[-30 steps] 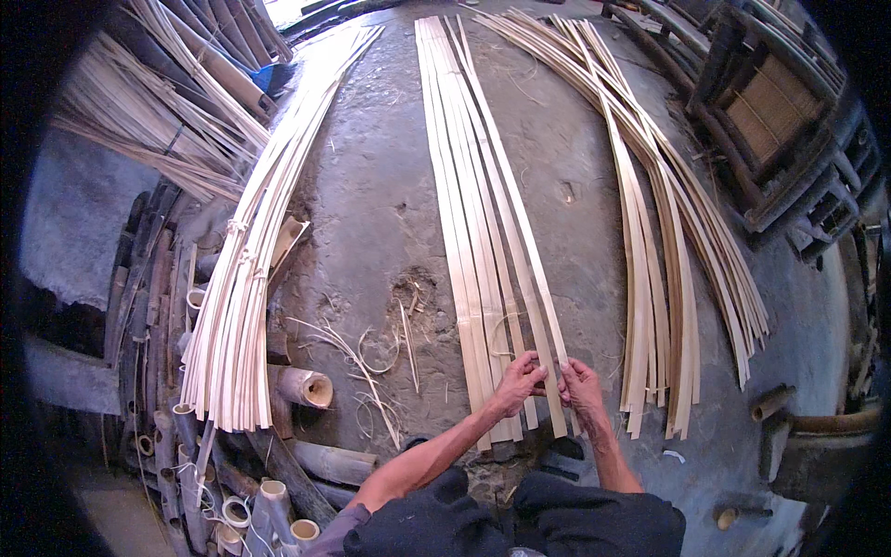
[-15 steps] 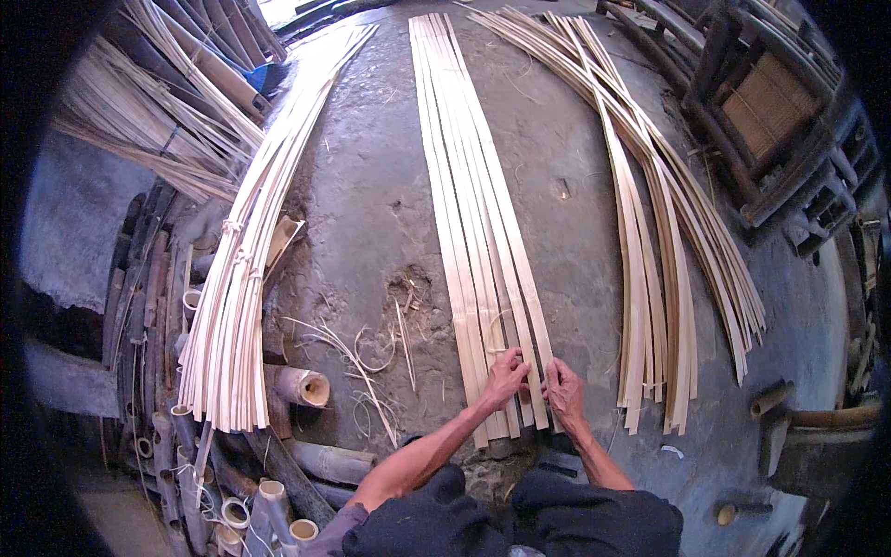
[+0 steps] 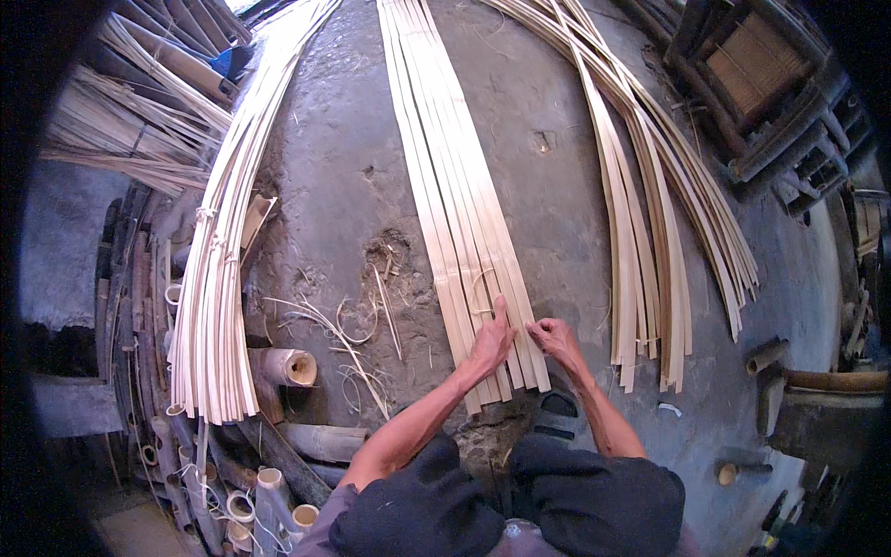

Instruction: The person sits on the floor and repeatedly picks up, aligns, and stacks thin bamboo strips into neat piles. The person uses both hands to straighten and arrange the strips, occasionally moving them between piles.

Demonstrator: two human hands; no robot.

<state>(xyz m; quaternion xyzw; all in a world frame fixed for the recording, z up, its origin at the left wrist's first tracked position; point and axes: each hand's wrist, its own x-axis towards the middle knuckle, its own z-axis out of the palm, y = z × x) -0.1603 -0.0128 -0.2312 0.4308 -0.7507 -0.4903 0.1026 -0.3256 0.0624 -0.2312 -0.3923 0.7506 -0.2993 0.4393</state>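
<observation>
A row of long pale bamboo strips (image 3: 450,204) lies side by side on the floor in front of me, running away from my knees. My left hand (image 3: 494,342) rests on the near part of the row, its index finger stretched out along the strips. Just ahead of that finger, a thin curled tie (image 3: 481,288) lies across the strips. At the row's right edge, my right hand (image 3: 560,345) has its fingers bent and pinched against the outermost strip. The strips' near ends show between and below my hands.
A tied strip bundle (image 3: 213,316) lies left, above bamboo tubes (image 3: 288,368). More loose strips (image 3: 650,278) lie right. Thin shavings (image 3: 348,343) are scattered on the rough floor (image 3: 325,167). A dark bamboo chair (image 3: 756,74) stands far right.
The rightmost strip has come in against the others, closing the gap. My left index finger has straightened onto the strips. The whole view has shifted slightly.
</observation>
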